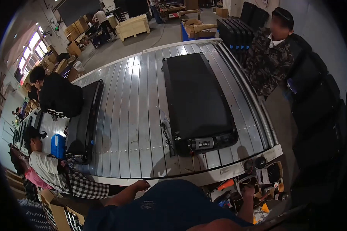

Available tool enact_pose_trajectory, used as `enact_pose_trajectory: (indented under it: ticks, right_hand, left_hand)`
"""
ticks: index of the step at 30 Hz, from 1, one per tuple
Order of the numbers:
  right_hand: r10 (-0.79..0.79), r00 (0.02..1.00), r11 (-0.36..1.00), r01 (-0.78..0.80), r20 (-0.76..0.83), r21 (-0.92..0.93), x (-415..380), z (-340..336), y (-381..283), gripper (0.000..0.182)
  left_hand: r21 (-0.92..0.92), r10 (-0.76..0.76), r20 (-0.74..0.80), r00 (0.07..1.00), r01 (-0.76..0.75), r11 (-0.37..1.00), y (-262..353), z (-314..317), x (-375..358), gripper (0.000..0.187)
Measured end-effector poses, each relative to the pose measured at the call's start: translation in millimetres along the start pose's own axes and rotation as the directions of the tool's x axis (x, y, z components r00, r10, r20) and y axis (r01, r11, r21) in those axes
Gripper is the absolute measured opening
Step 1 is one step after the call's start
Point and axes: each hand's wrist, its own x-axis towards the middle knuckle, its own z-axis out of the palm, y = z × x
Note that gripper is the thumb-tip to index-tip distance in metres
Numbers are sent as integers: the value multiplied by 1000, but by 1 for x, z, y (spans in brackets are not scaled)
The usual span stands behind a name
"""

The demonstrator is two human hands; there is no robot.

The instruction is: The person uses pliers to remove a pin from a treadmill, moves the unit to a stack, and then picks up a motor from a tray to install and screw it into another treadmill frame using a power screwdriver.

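Note:
Near the front edge of the metal slatted table (pixel 123 127) is my left hand (pixel 142 185), its fingers loosely curled and too small to read clearly. Down at the right, my right hand (pixel 248 191) reaches into a cluttered tool tray (pixel 280 175); what its fingers touch is hidden. An orange-red item (pixel 226 184) lies left of that hand. Ahead on the table rests a long black flat unit (pixel 194 92), with a motor-like cylinder (pixel 201 144) at its near end and a black cable (pixel 167 138) beside it.
A person in a camouflage jacket (pixel 268 61) stands at the table's right. At the left, a person in black (pixel 61 94) leans over a second black unit (pixel 83 119), and another in a plaid garment (pixel 86 187) is close by. Black panels (pixel 316 119) line the right side.

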Motion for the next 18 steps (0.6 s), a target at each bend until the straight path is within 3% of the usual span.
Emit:
enact_pose_trajectory:
  ticks: [1, 3, 5, 8, 9, 11, 12, 15, 17, 18]
  right_hand:
    - [-73, 979, 996, 60, 190, 69, -19, -3, -4, 32]
    - [-41, 886, 945, -116, 462, 306, -52, -5, -14, 32]
    - [103, 733, 667, -553, 672, 500, -80, 14, -35, 32]
    - [161, 700, 676, -592, 696, 439, -109, 63, -72, 32]
    - [108, 689, 686, -573, 717, 448, -98, 74, -56, 32]
    - [-89, 579, 648, -584, 810, 489, -90, 131, -91, 31]
    - [-33, 663, 646, -557, 748, 522, -81, 150, -94, 35]
    - [-97, 500, 669, -607, 860, 429, -35, 226, -136, 41]
    - [99, 573, 892, -413, 813, 183, -30, 275, -204, 38]
    - [121, 615, 974, -224, 779, 25, -13, 303, -225, 34]
  left_hand:
    - [-2, -1, -1, 1000, 1, 1000, 4, 1, 1, 31]
    - [-2, 2, 2, 1000, -2, 1000, 7, 0, 8, 31]
    - [-2, 5, 3, 1000, -5, 1000, 12, -1, 16, 32]
    - [-2, 6, 8, 1000, -6, 1000, 22, -6, 21, 33]
    - [-5, 4, 11, 1000, -4, 1000, 23, -7, 22, 33]
    - [-16, 4, 12, 1000, -4, 1000, 25, -11, 29, 34]
    - [-21, 6, 12, 1000, -5, 1000, 25, -12, 32, 34]
    - [-42, 3, 11, 1000, -3, 999, 29, -16, 37, 35]
    - [-56, 3, 7, 1000, -2, 998, 39, -20, 35, 36]
    - [-68, 1, 7, 1000, 0, 998, 40, -20, 35, 36]
